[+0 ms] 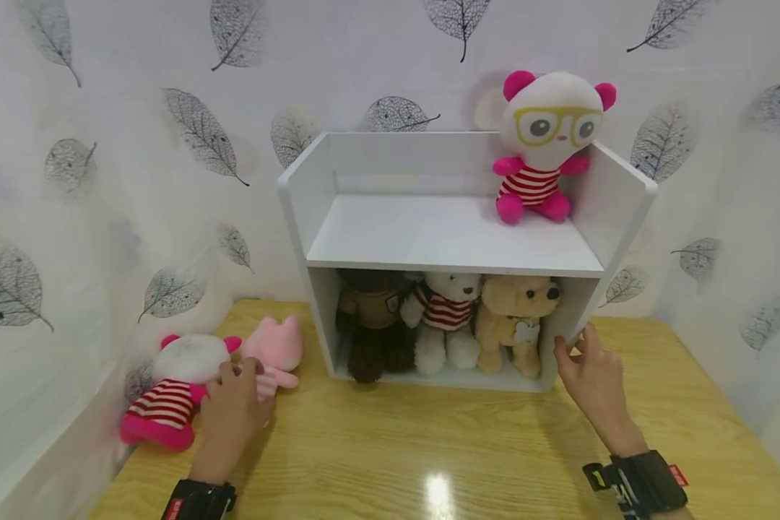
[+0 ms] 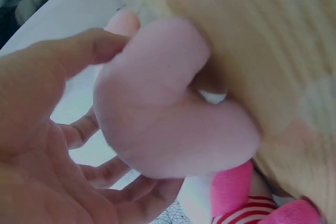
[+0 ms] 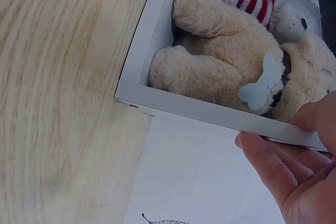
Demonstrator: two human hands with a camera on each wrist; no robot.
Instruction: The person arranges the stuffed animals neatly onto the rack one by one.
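On the left of the table, my left hand (image 1: 234,408) grips a small pink plush toy (image 1: 275,345) with a striped body. In the left wrist view, the thumb lies on one side of the pink plush toy (image 2: 152,98) and the fingers curl under the other. Beside it lies a panda plush (image 1: 169,401) in red and white stripes. My right hand (image 1: 596,379) pinches the front edge of the right side panel of a white two-level shelf (image 1: 455,235). In the right wrist view, the thumb is inside the panel and the fingers (image 3: 270,163) are outside.
Another panda plush (image 1: 536,188) with yellow glasses sits at the right of the upper level. Below stand a dark brown plush (image 1: 373,325), a white plush bear (image 1: 445,318) in a striped top and a tan plush dog (image 1: 516,310). A leaf-patterned cloth (image 1: 136,217) hangs behind the wooden table (image 1: 377,448).
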